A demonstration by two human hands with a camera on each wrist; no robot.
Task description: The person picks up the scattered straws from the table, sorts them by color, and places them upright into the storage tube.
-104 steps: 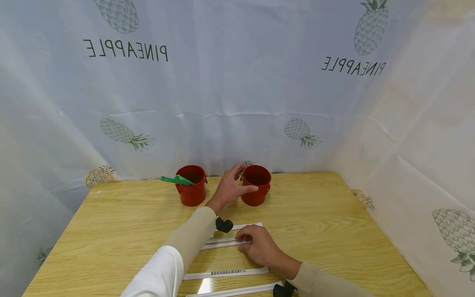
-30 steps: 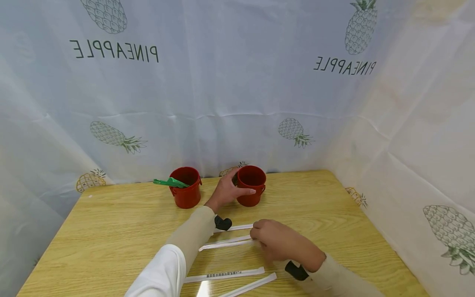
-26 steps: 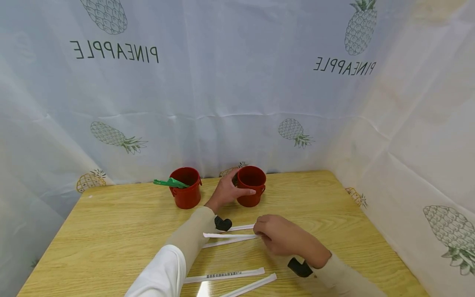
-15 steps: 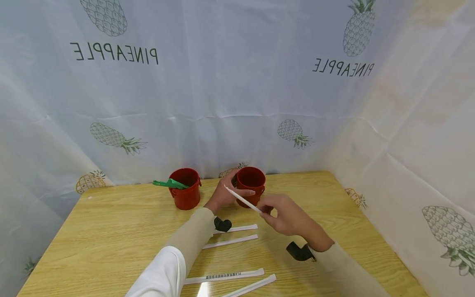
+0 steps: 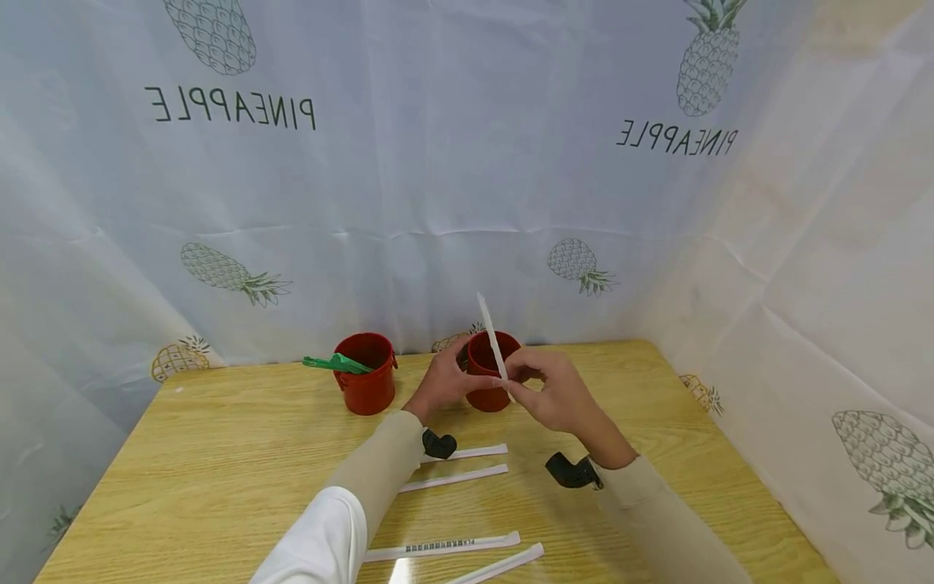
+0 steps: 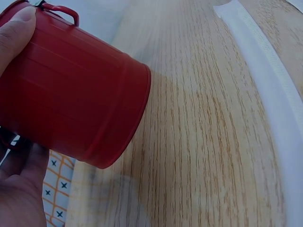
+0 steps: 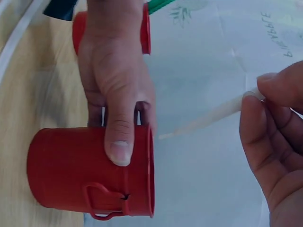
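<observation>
White wrapped straw slants upward in front of the mouth of the right red bucket, pinched near its lower end by the right hand. Crowding it is the left hand, clasped on that bucket's side, while the beige sleeve and a black wrist piece reach over some of the four flat straws. A pineapple-printed curtain hangs just behind the back edge of the table, whose wood runs out to both side edges. The left red bucket holds something green, poking leftward over its rim; I can't see the right one's bottom.
</observation>
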